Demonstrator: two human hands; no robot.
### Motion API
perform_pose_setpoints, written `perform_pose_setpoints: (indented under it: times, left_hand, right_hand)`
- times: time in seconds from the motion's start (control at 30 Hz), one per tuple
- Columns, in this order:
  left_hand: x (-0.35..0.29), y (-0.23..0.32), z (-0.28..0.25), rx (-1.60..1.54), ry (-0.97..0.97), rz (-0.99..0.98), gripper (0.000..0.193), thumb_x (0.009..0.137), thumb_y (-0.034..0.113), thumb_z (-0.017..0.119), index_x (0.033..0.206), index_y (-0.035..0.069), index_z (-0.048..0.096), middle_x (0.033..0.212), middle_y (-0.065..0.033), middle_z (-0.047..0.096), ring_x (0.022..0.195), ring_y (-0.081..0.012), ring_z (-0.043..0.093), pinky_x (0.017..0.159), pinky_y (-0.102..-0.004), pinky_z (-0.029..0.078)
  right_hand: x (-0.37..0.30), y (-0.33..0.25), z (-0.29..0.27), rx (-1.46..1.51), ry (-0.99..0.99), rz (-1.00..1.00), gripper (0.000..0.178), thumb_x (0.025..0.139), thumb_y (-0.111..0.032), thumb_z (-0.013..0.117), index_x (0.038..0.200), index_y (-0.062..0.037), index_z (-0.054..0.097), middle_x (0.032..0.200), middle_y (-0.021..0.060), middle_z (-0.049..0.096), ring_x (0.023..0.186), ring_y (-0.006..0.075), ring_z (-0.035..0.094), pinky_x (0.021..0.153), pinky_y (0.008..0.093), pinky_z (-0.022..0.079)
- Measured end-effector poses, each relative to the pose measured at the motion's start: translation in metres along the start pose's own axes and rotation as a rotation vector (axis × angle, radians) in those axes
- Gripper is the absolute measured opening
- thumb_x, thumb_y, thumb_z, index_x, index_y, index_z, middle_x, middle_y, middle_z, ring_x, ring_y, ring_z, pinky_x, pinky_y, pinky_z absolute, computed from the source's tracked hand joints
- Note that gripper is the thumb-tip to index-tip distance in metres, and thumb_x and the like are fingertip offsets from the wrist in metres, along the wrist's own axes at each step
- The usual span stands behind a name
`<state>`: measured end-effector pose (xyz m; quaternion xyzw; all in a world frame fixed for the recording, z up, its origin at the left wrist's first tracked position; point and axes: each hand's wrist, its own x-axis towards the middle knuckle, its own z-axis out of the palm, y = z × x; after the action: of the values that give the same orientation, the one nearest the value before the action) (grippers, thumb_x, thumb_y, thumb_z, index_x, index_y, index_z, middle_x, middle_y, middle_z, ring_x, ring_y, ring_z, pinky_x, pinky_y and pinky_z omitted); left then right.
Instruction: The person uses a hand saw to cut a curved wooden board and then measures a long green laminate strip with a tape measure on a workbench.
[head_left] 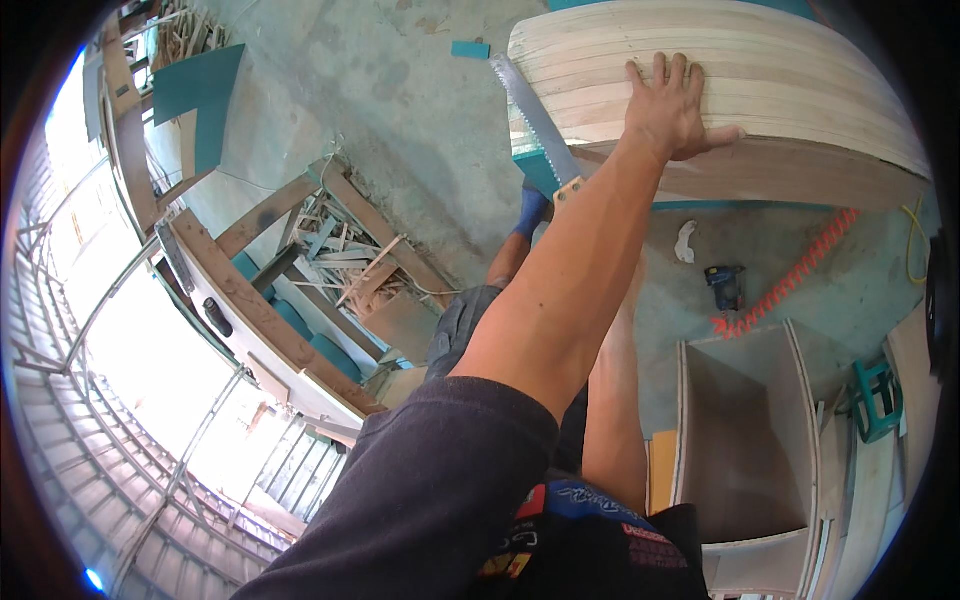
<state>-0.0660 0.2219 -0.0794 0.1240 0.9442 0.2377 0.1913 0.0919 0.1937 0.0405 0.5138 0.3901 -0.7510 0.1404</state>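
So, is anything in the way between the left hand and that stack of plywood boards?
Nothing visible. The left hand already lies flat, fingers spread, on the stack of plywood boards. The handsaw rests along the stack's left edge, apart from the hand. The left forearm hides the saw's handle.

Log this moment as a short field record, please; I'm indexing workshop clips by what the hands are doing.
left hand: flat, fingers spread, pressing on the stack of plywood boards
right hand: hidden behind the left forearm; only its arm shows
saw: handsaw with its blade against the stack's left end
floor: concrete, with an orange coiled hose and a small blue power tool
nearby: open plywood cabinet at lower right; wood offcuts at left
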Motion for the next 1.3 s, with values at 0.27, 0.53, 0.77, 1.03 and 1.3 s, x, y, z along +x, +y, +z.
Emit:
perform_pose_setpoints:
  times: [0.27, 0.53, 0.77, 1.03, 1.3]
  left_hand:
    - [-0.003, -0.012, 0.01, 0.019, 0.089, 0.013, 0.108, 0.077, 0.086, 0.043, 0.142, -0.001, 0.038, 0.146, -0.0215, 0.036, 0.14, -0.0396, 0.027, 0.11, -0.0657, 0.017]
    - [0.0, -0.004, 0.006, 0.051, 0.08, 0.02, 0.109, 0.077, 0.086, 0.042, 0.143, -0.001, 0.037, 0.146, -0.0217, 0.035, 0.139, -0.0397, 0.028, 0.109, -0.0663, 0.019]
    - [-0.003, -0.01, 0.005, 0.018, 0.079, -0.002, 0.108, 0.077, 0.086, 0.043, 0.142, 0.0, 0.038, 0.145, -0.0208, 0.036, 0.139, -0.0384, 0.029, 0.109, -0.0666, 0.018]
    - [-0.001, -0.009, 0.009, 0.014, 0.082, 0.009, 0.108, 0.076, 0.085, 0.045, 0.142, 0.0, 0.039, 0.146, -0.021, 0.037, 0.139, -0.0379, 0.028, 0.11, -0.0662, 0.018]
    - [-0.002, -0.009, 0.011, 0.028, 0.085, -0.004, 0.108, 0.076, 0.085, 0.045, 0.144, 0.001, 0.038, 0.149, -0.0205, 0.034, 0.141, -0.0387, 0.026, 0.109, -0.0668, 0.019]
  right_hand:
    - [-0.042, -0.024, -0.049, 0.285, -0.145, 0.219, 0.031, 0.096, -0.009, 0.055, 0.125, 0.0017, 0.057, 0.071, -0.0051, 0.053, 0.049, 0.0026, 0.04, 0.04, 0.0214, 0.031]
    - [-0.009, -0.015, 0.009, 0.201, 0.1, 0.206, 0.031, 0.097, -0.012, 0.053, 0.124, 0.0016, 0.059, 0.067, -0.0043, 0.052, 0.046, 0.0039, 0.04, 0.04, 0.0237, 0.033]
    - [-0.076, -0.019, -0.057, 0.137, -0.046, 0.194, 0.035, 0.098, -0.012, 0.047, 0.129, 0.0051, 0.051, 0.06, -0.0058, 0.041, 0.042, 0.0015, 0.033, 0.036, 0.0184, 0.028]
    - [-0.046, -0.03, -0.038, 0.185, -0.039, 0.196, 0.04, 0.098, -0.012, 0.048, 0.135, 0.004, 0.048, 0.055, -0.0064, 0.036, 0.039, 0.0038, 0.031, 0.038, 0.0231, 0.03]
    - [-0.082, -0.018, -0.045, 0.116, 0.08, 0.151, 0.039, 0.098, -0.011, 0.048, 0.135, 0.0015, 0.05, 0.056, -0.0065, 0.039, 0.041, 0.0035, 0.033, 0.038, 0.0229, 0.033]
